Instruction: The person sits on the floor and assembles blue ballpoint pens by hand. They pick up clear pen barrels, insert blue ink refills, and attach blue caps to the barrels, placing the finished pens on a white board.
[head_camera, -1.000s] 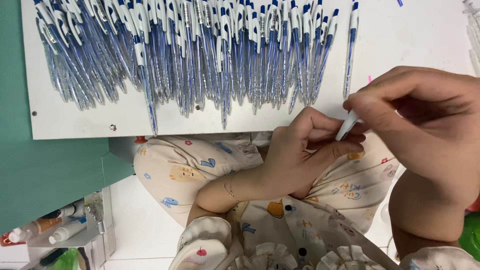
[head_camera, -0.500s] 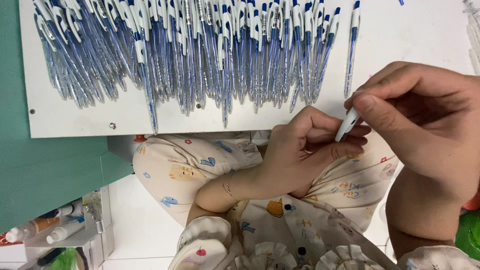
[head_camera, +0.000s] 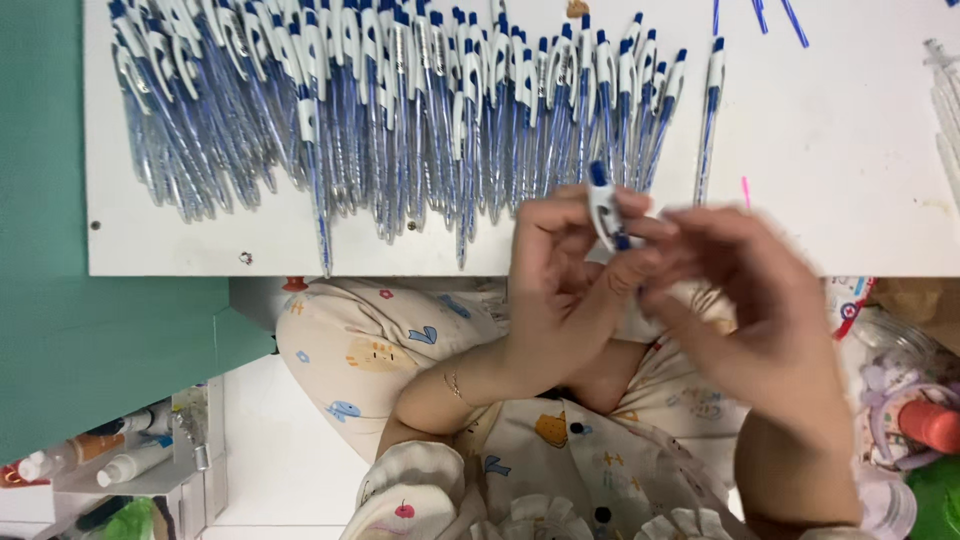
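Both hands have swung left and up since the earlier frames — they were off by the board's right edge, now they meet over its lower edge, just below the pen row. The left hand (head_camera: 560, 290) pinches a white and blue pen part (head_camera: 604, 210) between thumb and fingertips, the piece standing nearly upright with its blue tip on top. The right hand (head_camera: 745, 300) is blurred with motion; its fingers reach in to touch the lower end of that same part, but whether they are pressed onto it or just brushing it I cannot tell

Behind the hands — a white board (head_camera: 850, 180) carrying a dense row of pens (head_camera: 400, 110), clear barrels with blue and white caps, fanned side by side. 1 pen (head_camera: 708, 120) lies apart at the right end of the row. A thin bracelet (head_camera: 455, 385) sits on the left wrist

Below the board, patterned cream fabric (head_camera: 370, 345) covers the person's lap. At lower left, a shelf with small bottles (head_camera: 110, 465). At far right, a red and green clutter, too cut off to tell
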